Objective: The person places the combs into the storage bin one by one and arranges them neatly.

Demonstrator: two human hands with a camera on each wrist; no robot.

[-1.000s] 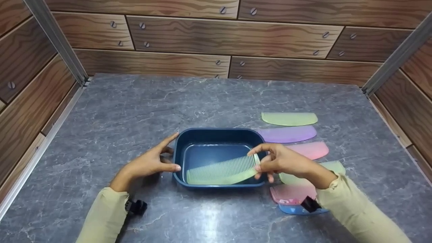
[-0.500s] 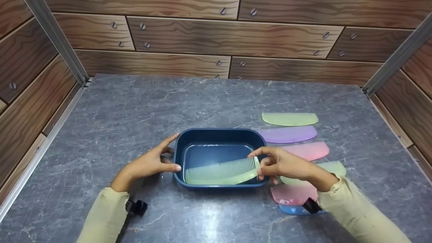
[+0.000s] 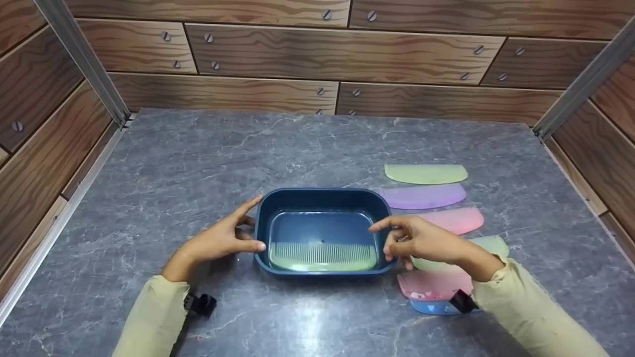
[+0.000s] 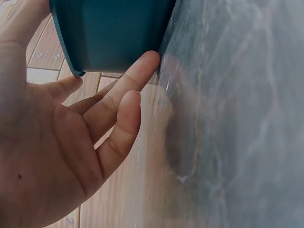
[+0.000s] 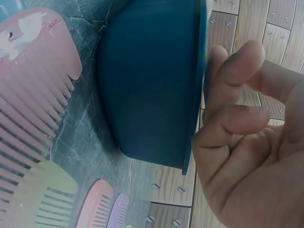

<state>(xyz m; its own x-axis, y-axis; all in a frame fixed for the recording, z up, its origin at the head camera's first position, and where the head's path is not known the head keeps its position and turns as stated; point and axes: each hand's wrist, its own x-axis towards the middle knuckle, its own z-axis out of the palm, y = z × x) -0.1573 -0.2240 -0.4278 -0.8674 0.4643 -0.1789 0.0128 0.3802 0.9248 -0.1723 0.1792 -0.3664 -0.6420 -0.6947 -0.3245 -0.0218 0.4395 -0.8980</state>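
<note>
A pale green comb [image 3: 325,260] lies inside a dark blue plastic tub [image 3: 297,273], along its near wall with the teeth facing the far side. At the tub's left end is my left hand [image 3: 221,240], its thumb at the rim and its fingers spread along the outside. In the left wrist view, fairly straight fingers meet the tub's wall [image 4: 114,35]. My right hand [image 3: 421,240] hovers over the tub's right rim, loosely bent fingers holding nothing. The right wrist view shows that hand [image 5: 247,137] beside the rim, apart from any comb.
Right of the tub lie several combs: a light green comb [image 3: 425,174], a purple comb [image 3: 426,197], a pink comb [image 3: 459,220], another green comb [image 3: 493,245], a pink printed comb [image 3: 429,286] and a blue comb [image 3: 429,308]. My right arm partly covers the nearer ones.
The green comb has left my right hand's pinch and dropped flat into the tub. My right fingers have spread a little. The left hand and tub stay put.
</note>
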